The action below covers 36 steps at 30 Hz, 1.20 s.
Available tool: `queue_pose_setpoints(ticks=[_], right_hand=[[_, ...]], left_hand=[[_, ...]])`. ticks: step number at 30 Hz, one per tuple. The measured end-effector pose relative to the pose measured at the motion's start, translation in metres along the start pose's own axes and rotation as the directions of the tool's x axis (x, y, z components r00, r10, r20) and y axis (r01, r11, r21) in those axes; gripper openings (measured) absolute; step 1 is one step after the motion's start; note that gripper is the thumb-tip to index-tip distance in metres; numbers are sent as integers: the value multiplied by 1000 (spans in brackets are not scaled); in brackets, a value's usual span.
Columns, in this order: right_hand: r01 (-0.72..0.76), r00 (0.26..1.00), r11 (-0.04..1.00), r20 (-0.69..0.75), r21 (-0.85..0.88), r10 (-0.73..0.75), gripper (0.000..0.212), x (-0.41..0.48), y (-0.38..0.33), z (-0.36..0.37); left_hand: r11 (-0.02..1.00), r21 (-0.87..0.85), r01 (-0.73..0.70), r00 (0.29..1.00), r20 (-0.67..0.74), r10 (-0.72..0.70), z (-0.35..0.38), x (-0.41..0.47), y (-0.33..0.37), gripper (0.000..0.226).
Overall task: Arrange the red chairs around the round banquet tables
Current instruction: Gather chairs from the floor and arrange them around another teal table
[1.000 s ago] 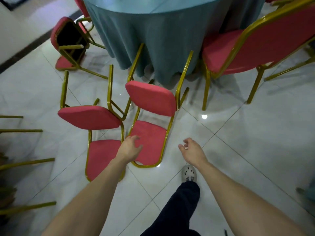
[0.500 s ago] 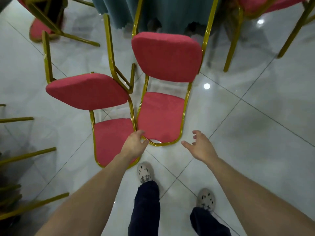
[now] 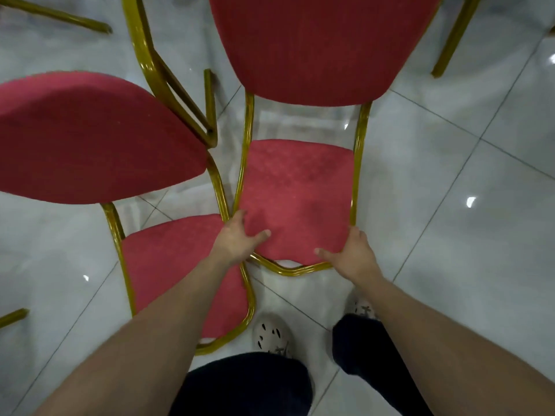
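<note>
Two red chairs with gold frames lie tipped on their backs on the tiled floor. On the right-hand chair [image 3: 297,190], my left hand [image 3: 238,240] grips the left edge of the backrest, thumb on the red fabric. At the backrest's right edge, my right hand [image 3: 350,250] grips the same way, thumb on top. This chair's seat rises toward the top of the view. Beside it on the left lies the second chair [image 3: 180,271], backrest on the floor under my left forearm. The round table is out of view.
Gold legs of other chairs show at the top left [image 3: 60,18], top right [image 3: 453,37] and left edge [image 3: 12,316]. My two feet in pale perforated shoes [image 3: 271,334] stand just behind the chairs. Glossy white tiles stretch to the right.
I have stepped close and bent down. Both hands, which hovered open near the right-hand chair's backrest, now grip its two side edges. The table has left the view.
</note>
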State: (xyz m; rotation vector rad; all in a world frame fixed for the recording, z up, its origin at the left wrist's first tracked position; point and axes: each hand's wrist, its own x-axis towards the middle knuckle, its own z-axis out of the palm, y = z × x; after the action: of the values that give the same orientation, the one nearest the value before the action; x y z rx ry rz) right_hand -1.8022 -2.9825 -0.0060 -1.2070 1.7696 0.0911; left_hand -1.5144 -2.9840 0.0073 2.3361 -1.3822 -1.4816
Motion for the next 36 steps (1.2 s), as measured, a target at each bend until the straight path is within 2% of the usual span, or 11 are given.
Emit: queue_pose_setpoints(ticks=[4,8,12,14,22,30,33,36], right_hand=[[-95,983,995,-158,7,95,126,89,31,35],[-243,950,965,-176,101,258,136,159,62,63],[-214,954,944,-152,252,257,125,184,83,76],[-202,954,938,-159,282,254,119,182,91,68],[-249,943,935,-155,252,293,140,127,93,-24],[-123,949,961,-254,246,187,141,-13,32,-134],[-86,953,973,-267,215,143,128,-72,-3,-184],[-61,957,987,-271,149,100,109,-129,-42,-241]], left_hand=[[996,-82,25,999,-44,-28,21,104,-31,119],[989,-82,121,991,-50,-125,41,182,-66,139],[979,-101,176,972,-141,-189,54,216,-77,134],[973,-139,185,970,-135,-203,56,215,-71,127],[989,-113,93,992,-79,-102,51,141,-21,118],[995,-100,-9,998,-56,3,-29,16,57,114],[998,-56,-24,1000,-20,23,-73,-40,103,114],[997,-48,-63,998,10,63,-121,-96,150,96]])
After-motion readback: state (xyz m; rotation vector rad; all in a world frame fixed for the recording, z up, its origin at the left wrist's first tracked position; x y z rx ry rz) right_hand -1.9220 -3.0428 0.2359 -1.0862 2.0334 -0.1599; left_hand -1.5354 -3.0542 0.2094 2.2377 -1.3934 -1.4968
